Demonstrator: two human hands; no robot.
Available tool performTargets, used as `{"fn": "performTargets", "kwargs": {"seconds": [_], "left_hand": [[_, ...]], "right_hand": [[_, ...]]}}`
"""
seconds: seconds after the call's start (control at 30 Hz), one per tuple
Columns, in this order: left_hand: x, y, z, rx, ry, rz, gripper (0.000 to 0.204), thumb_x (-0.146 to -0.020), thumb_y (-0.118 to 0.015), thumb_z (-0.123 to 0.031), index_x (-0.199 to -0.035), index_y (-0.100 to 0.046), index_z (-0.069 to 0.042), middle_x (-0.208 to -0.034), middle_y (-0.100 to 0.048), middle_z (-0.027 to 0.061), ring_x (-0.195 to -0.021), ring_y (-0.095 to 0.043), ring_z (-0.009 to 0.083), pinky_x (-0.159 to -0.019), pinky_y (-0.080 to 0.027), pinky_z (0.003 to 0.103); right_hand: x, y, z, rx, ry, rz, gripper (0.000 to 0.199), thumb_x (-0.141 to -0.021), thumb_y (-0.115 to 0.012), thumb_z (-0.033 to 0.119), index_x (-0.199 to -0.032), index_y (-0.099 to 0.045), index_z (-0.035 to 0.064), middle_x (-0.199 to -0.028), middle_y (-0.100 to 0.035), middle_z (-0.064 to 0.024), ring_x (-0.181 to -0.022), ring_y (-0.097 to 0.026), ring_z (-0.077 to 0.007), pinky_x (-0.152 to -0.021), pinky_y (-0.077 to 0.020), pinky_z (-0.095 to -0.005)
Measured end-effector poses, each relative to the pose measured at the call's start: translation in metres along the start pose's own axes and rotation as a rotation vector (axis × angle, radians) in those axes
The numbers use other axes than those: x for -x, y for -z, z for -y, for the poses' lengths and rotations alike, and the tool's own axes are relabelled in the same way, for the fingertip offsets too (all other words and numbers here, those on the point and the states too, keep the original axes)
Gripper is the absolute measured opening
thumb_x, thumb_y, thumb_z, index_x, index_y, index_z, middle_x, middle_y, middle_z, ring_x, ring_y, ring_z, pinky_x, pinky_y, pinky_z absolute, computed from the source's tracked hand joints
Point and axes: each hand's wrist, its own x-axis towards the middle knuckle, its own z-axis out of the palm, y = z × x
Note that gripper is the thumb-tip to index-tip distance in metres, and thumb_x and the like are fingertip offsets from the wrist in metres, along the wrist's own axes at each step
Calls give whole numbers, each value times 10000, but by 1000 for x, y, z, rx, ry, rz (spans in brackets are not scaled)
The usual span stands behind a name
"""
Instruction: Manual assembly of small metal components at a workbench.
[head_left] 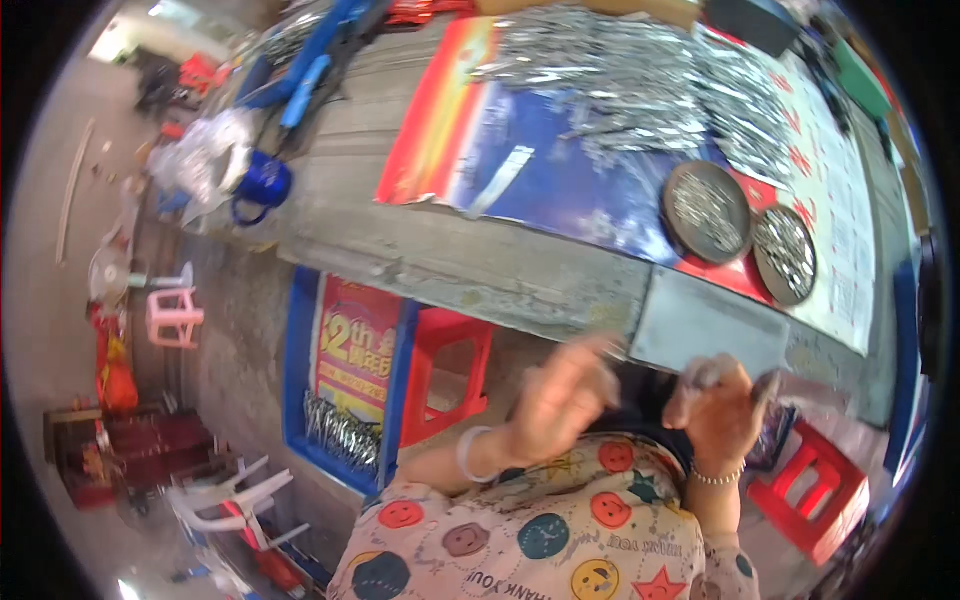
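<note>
Both my hands are raised in front of my chest, just below the edge of a concrete worktable, and both are blurred by motion. My left hand, with a white bangle on its wrist, has its fingers bent together near the table edge; whether it holds anything cannot be made out. My right hand, with a bead bracelet, pinches a small grey metal piece at its fingertips. A large heap of shiny metal pieces lies on the table beyond them.
Two round dark trays of metal bits sit on a printed sheet. A blue mug stands at the table's left end. Red stools, a pink stool and a blue crate of metal pieces stand on the floor.
</note>
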Motion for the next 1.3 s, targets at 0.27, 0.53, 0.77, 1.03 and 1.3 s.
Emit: {"fn": "performTargets", "kwargs": {"seconds": [0.27,0.53,0.77,1.03,1.3], "left_hand": [[-31,90,-8,-149,44,-338,323,-1014,-409,-228,-1283,-459,-56,-770,-587,73,-462,-413,29,-419,-310,147],[-79,138,-21,-476,55,-308,214,-999,-418,-135,-1147,-513,-14,-814,-580,40,-601,-474,48,-520,-405,197],[-144,168,0,-966,-70,-315,159,-883,-538,-60,-1008,-609,7,-824,-617,129,-686,-609,207,-645,-489,313],[-174,158,14,-1132,-99,-139,167,-862,-604,-69,-1010,-643,-3,-863,-635,67,-752,-595,122,-676,-470,255],[-210,132,-14,-1010,-185,-56,157,-857,-601,-67,-994,-655,-16,-907,-630,105,-771,-605,194,-669,-476,283]], "right_hand": [[-5,8,7,81,55,56,734,-948,-217,618,-985,-543,-38,-930,-532,-216,-705,-592,-290,-702,-507,-358],[11,9,24,428,73,0,624,-962,-357,536,-907,-546,-55,-797,-550,-176,-655,-557,-218,-603,-489,-288],[20,12,38,621,164,-61,570,-954,-436,497,-902,-543,-60,-805,-557,-163,-667,-557,-196,-599,-481,-271],[7,23,49,843,313,-114,525,-978,-423,438,-878,-542,-63,-772,-546,-140,-639,-530,-171,-573,-449,-253],[5,37,44,805,450,-183,502,-995,-396,399,-789,-535,-37,-691,-542,-125,-572,-507,-158,-501,-419,-236]]}}
